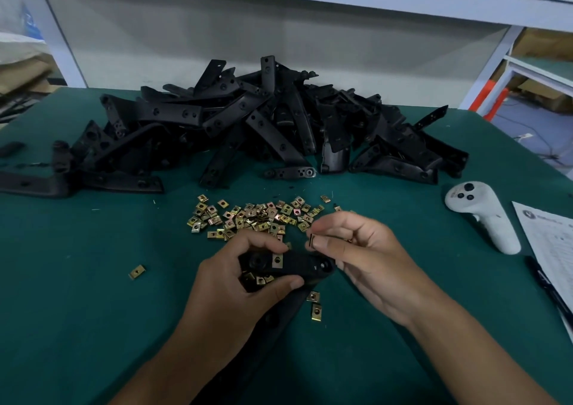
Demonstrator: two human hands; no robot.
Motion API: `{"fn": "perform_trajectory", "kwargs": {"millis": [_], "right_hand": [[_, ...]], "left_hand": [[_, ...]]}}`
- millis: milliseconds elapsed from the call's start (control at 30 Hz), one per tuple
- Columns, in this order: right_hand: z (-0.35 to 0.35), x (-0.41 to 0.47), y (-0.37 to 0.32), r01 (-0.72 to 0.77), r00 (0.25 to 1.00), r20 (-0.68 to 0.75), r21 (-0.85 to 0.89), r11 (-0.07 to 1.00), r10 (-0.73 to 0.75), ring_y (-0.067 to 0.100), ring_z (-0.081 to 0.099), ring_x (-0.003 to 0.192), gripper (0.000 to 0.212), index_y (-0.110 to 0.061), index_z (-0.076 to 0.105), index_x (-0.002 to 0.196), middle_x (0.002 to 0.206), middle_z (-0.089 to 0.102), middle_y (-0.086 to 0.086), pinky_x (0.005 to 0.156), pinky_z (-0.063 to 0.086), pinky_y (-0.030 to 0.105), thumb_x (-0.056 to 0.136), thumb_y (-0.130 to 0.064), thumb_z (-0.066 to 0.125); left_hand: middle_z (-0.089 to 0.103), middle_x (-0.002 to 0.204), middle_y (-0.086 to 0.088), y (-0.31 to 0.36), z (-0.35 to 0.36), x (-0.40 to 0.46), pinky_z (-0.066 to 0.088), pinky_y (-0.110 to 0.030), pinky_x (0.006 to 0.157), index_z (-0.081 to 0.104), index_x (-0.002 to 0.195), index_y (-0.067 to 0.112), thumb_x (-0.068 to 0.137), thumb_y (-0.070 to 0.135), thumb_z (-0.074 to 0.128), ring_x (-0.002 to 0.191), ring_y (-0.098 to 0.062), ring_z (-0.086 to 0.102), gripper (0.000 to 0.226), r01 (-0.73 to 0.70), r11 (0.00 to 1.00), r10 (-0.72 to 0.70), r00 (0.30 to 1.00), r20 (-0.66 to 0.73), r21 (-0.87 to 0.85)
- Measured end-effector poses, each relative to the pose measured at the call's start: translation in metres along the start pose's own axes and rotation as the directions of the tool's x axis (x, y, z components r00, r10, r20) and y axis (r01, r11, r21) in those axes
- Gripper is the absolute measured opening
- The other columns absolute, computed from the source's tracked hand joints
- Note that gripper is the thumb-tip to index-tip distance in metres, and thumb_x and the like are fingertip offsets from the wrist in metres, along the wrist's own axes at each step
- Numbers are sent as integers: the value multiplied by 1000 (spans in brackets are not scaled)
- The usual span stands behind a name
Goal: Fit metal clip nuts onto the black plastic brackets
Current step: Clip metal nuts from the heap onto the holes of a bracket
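My left hand [238,277] grips a black plastic bracket [297,265] near the table's front, fingers curled over its top and thumb under its edge. One brass clip nut [277,260] sits clipped on the bracket beside my fingers. My right hand [356,255] pinches another clip nut [312,241] between thumb and forefinger, just above the bracket's right end. A scatter of loose clip nuts [257,217] lies just beyond both hands. Behind it rises a big pile of black brackets [248,125].
The green table mat [93,280] carries stray clip nuts at left [136,271] and under the bracket [315,311]. A white hand controller [482,215] lies at right, with a printed sheet [552,243] and a black pen [545,286] at the right edge.
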State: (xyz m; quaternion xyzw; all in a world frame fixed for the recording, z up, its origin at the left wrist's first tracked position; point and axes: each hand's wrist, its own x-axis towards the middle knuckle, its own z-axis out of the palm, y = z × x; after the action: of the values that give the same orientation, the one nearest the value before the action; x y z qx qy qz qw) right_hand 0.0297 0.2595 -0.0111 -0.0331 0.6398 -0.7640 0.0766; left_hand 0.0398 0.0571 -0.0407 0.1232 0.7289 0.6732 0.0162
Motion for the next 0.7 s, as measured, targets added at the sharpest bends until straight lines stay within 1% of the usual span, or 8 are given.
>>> {"fn": "perform_trajectory", "kwargs": {"millis": [67,233,333,467,567,633,700], "right_hand": [[2,-1,1,-1,1000,-3,-56,998,1,12,69,91,16,-24,79,90,94,75,0,79,53,21,78,-14,77],[4,-2,3,-11,1000,-21,-137,991,9,15,67,93,14,-22,78,93,96,75,1,87,49,32,79,-21,77],[3,-2,2,12,1000,-23,-161,987,-16,13,68,90,13,-22,78,93,94,75,1,82,49,27,80,-19,76],[2,-4,0,55,998,-11,-163,985,-58,9,69,87,13,-23,78,89,92,75,0,76,51,19,80,-14,75],[1,-5,-2,73,997,-5,-230,970,-76,4,68,82,16,-24,78,85,88,76,-2,73,51,15,81,-10,74],[0,-5,-4,85,996,-7,-276,957,-90,3,68,79,19,-25,78,82,85,76,-2,71,50,14,82,-7,74],[0,-6,-5,94,995,-7,-307,947,-101,4,68,77,16,-26,77,80,83,76,-1,69,50,14,79,-10,74]], "left_hand": [[76,88,8,-1,0,0,59,-24,58,67,92,42,60,44,84,72,-12,74,36,-4,1000,4,1000,-1,8],[76,87,9,-3,-1,0,58,-23,57,67,94,42,63,43,84,72,-11,73,36,-26,999,27,999,-23,41],[76,88,10,-4,0,0,58,-23,57,67,96,41,64,44,84,72,-11,74,36,-28,999,29,999,-32,42],[76,87,13,-4,0,0,57,-19,58,66,96,43,64,47,83,73,-6,73,37,-54,996,57,997,-43,73],[76,88,12,-5,0,0,58,-20,61,66,98,42,67,48,89,76,-8,73,39,-67,994,70,997,-29,88],[76,89,13,-5,0,0,60,-23,64,65,98,43,65,51,84,79,-8,74,39,-77,991,80,997,-23,108],[75,91,16,-5,0,0,60,-26,69,65,98,44,65,53,79,83,-6,73,38,-91,986,94,995,-16,139]]}}
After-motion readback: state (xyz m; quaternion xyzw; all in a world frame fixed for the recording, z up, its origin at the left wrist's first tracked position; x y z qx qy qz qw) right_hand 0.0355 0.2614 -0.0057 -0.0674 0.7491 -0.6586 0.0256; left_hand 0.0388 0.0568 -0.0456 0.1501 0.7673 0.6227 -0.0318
